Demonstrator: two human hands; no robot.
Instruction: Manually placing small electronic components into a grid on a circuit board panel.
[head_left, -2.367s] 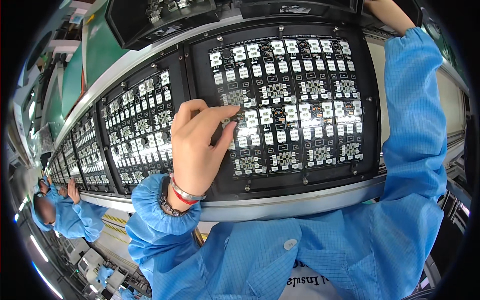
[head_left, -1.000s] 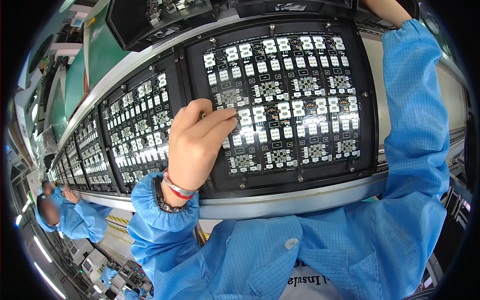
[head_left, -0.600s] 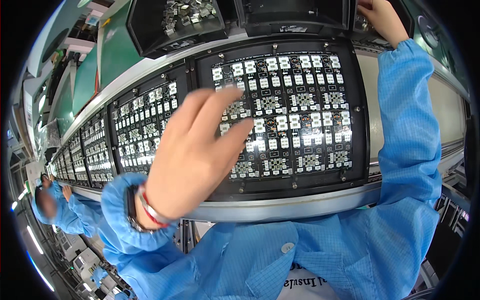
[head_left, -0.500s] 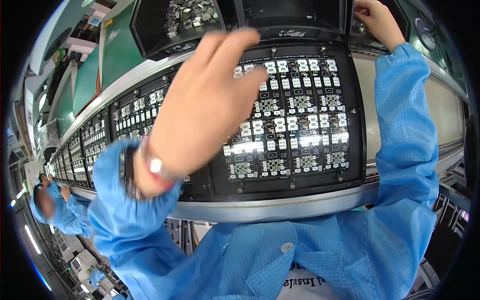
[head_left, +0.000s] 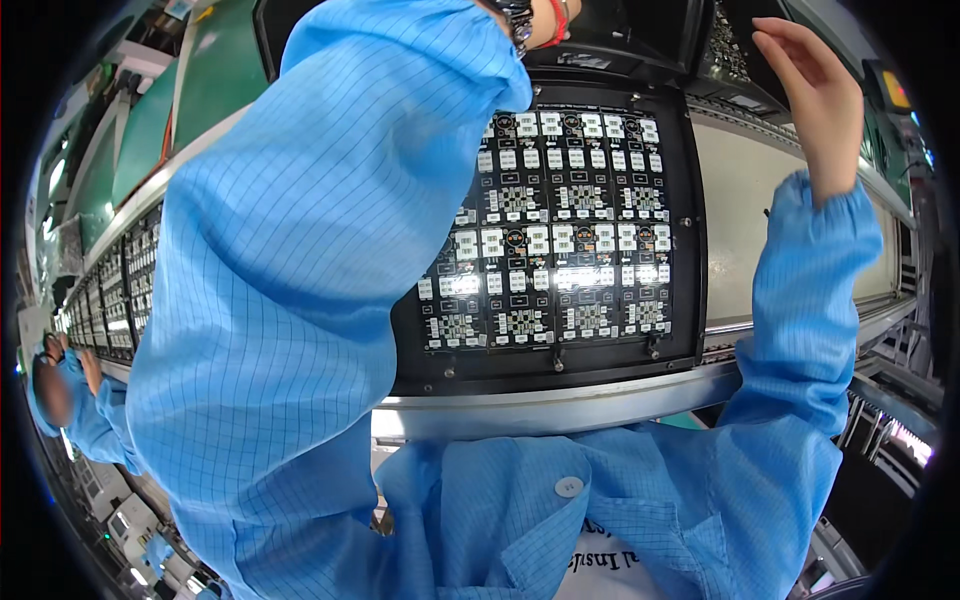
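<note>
My left arm reaches across to the far bins, and only the wrist side of my left hand [head_left: 546,22] shows, with a dark watch and a red bracelet; its fingers are hidden. At the far right, my right hand [head_left: 825,105] is raised beside a black bin of small metallic parts [head_left: 728,50]. Its thumb and fingertips are drawn close together, and anything between them is too small to make out. Below lies a panel of circuit boards [head_left: 580,240] with white components, set in a black carrier [head_left: 684,320]. My left sleeve covers the panel's left side.
A middle black bin [head_left: 640,35] stands behind the carrier. The pale conveyor bed [head_left: 735,190] runs to the right, with a metal rail [head_left: 560,410] along the near edge. More populated carriers [head_left: 110,290] line up leftward, where a co-worker's blue sleeve [head_left: 95,425] shows.
My left hand has gone from above the panel to the far bins, its arm now stretched over the boards. My right hand has come out of the right bin, moving right and nearer.
</note>
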